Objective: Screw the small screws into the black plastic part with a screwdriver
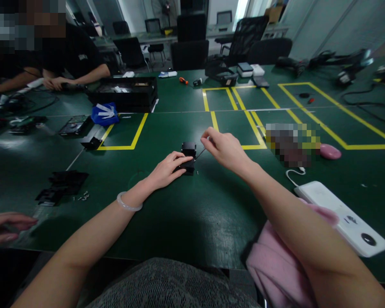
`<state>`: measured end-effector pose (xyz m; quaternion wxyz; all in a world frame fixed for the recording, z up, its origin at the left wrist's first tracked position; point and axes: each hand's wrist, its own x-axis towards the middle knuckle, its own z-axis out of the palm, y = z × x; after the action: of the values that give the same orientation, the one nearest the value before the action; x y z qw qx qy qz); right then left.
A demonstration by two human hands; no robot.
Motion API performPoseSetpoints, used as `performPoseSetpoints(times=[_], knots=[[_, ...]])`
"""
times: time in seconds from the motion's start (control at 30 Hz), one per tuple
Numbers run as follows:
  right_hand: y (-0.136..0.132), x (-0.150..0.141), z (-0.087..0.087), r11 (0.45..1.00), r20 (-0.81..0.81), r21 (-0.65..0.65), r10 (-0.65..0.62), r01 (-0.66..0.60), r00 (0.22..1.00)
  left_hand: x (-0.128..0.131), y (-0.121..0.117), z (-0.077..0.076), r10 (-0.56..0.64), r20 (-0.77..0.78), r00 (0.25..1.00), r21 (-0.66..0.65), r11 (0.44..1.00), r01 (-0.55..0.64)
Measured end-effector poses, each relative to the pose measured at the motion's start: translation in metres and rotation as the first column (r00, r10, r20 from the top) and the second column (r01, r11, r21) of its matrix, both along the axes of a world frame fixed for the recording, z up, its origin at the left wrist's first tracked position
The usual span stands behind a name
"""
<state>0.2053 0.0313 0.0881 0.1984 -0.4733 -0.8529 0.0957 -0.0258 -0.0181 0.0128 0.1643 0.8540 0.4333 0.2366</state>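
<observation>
Near the middle of the green table, a small black boxy part [188,148] stands with a raised upper block and a lower base. My left hand [167,170] lies from the left over its base, fingers closed against it, holding it down. From the right, my right hand [223,147] pinches a thin metal rod that looks like a hex key [200,154]. The rod slants down to the part's right side, its tip beside the part; exact contact is too small to tell. A tiny screw [197,173] lies just in front of the part.
Black parts [67,182] and loose screws [83,196] lie left, near another person's hand [11,226]. A black tray [125,96] and a blue bag [104,114] sit behind. A white power bank [340,216] and pink cloth [272,261] are at right.
</observation>
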Motion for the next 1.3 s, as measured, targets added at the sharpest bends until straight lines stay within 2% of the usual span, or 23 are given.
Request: performPoseSetpoints(times=[0.3,0.5,0.67,0.83,1.0,1.17,1.3], knots=[[0.0001,-0.0002,-0.0006,1.0,-0.022,-0.007,0.014,-0.015,1.0,-0.0002,-0.0001,-0.001,-0.004,0.003,1.0,-0.004,1.0,0.005],[0.0006,-0.0005,-0.0005,1.0,0.02,0.008,-0.021,0.021,1.0,-0.0009,0.0009,-0.0027,-0.009,0.019,1.0,0.002,1.0,0.009],[-0.0003,-0.0011,-0.0013,1.0,-0.033,-0.004,0.008,-0.008,0.999,-0.0005,0.0001,-0.0011,0.003,0.011,1.0,-0.007,1.0,-0.003],[-0.0002,-0.0021,-0.0013,1.0,0.0,0.0,-0.016,0.016,1.0,-0.0004,-0.0004,-0.0003,0.003,0.01,1.0,-0.01,1.0,-0.003],[-0.0017,-0.0023,-0.0015,1.0,-0.029,0.001,0.014,-0.013,0.999,-0.0007,0.0003,-0.0012,0.005,0.016,1.0,-0.013,1.0,-0.004],[-0.003,-0.0029,-0.0003,1.0,0.033,0.018,-0.015,0.014,0.999,-0.0005,0.0001,-0.0013,0.007,0.014,1.0,-0.016,1.0,-0.007],[-0.0041,-0.0037,0.0002,1.0,0.033,0.017,0.014,-0.015,0.999,-0.0001,-0.0002,-0.0002,0.005,0.011,1.0,-0.019,1.0,-0.005]])
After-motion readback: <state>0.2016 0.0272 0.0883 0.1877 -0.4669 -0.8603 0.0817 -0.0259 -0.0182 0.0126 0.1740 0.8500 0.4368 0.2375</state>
